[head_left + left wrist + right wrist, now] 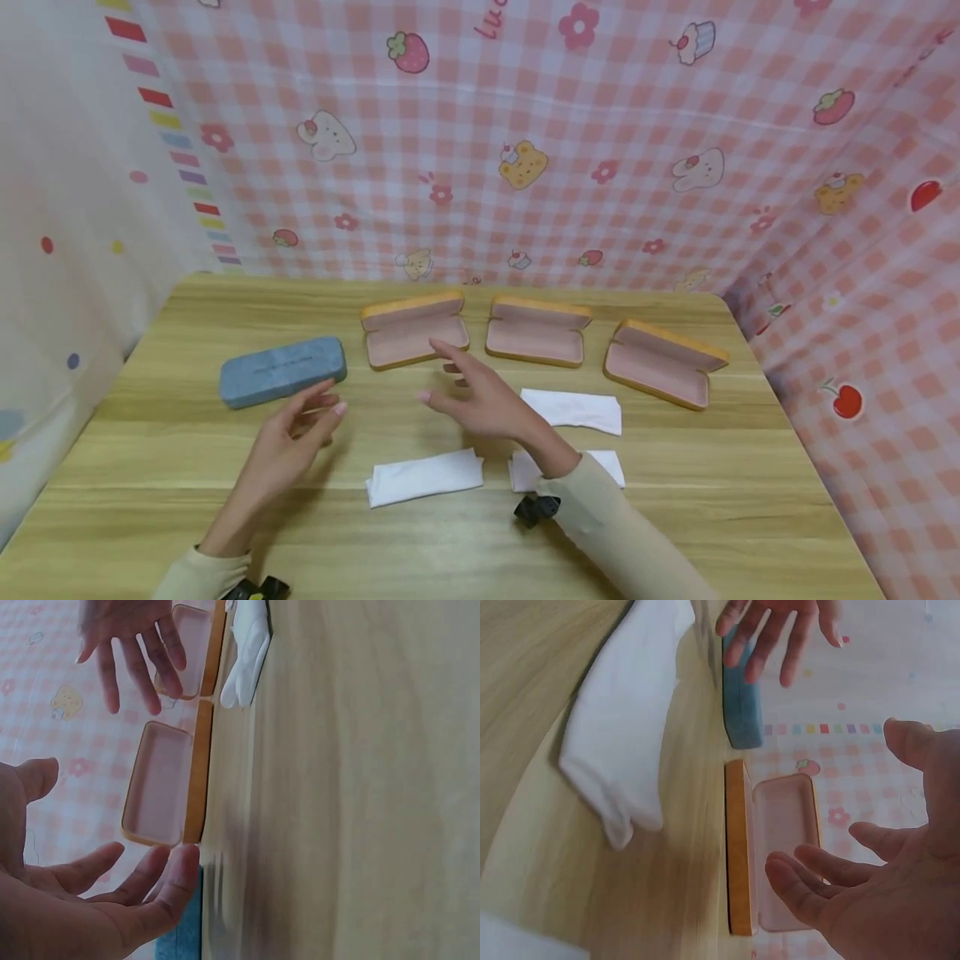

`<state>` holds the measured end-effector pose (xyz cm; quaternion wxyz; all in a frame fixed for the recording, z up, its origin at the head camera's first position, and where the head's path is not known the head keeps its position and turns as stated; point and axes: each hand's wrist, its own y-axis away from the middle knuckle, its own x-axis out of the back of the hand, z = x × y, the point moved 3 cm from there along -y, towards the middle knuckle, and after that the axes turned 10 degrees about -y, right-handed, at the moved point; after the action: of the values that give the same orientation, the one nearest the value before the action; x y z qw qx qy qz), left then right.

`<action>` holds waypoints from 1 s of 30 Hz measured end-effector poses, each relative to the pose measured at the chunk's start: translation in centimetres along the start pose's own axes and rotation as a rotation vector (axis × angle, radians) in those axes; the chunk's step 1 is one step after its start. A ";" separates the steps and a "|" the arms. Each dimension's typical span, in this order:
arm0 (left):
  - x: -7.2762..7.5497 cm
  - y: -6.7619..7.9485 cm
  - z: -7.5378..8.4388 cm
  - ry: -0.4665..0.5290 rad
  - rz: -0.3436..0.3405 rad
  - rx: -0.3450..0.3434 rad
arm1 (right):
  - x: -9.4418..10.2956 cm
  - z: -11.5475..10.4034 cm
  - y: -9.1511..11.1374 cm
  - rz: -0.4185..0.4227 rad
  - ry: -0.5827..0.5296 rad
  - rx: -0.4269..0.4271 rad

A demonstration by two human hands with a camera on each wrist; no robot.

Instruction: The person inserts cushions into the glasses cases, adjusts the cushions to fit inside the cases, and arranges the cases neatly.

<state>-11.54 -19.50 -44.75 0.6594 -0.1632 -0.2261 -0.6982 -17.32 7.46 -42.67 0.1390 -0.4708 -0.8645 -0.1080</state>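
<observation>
At the left of the table lies a closed blue glasses case [281, 371]. My left hand [283, 446] hovers by its near right corner, fingers loosely bent around nothing. My right hand [483, 392] is in the air with fingers spread, holding nothing; in the head view its fingertips overlap the near edge of the left open glasses case [408, 343], which is orange outside and pink inside. In the right wrist view that case [784, 817] stands past the fingers, its lid raised. A folded white cloth [425, 478] lies on the table between the two forearms.
Two more open orange cases stand along the back, a middle one [536, 340] and a right one [658, 373]. Two folded white cloths [585, 408] lie near the right forearm, the nearer partly hidden by it. Pink checked curtain [480, 167] hangs behind the table [750, 517].
</observation>
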 end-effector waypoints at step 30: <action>-2.6 1.8 -0.5 0.023 -0.206 0.128 | 1.1 3.9 5.5 0.041 -0.007 -0.129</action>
<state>-9.46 -17.61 -46.41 0.5959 -0.0886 -0.2781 -0.7481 -13.73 12.48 -45.63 0.1075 -0.4968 -0.8463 -0.1593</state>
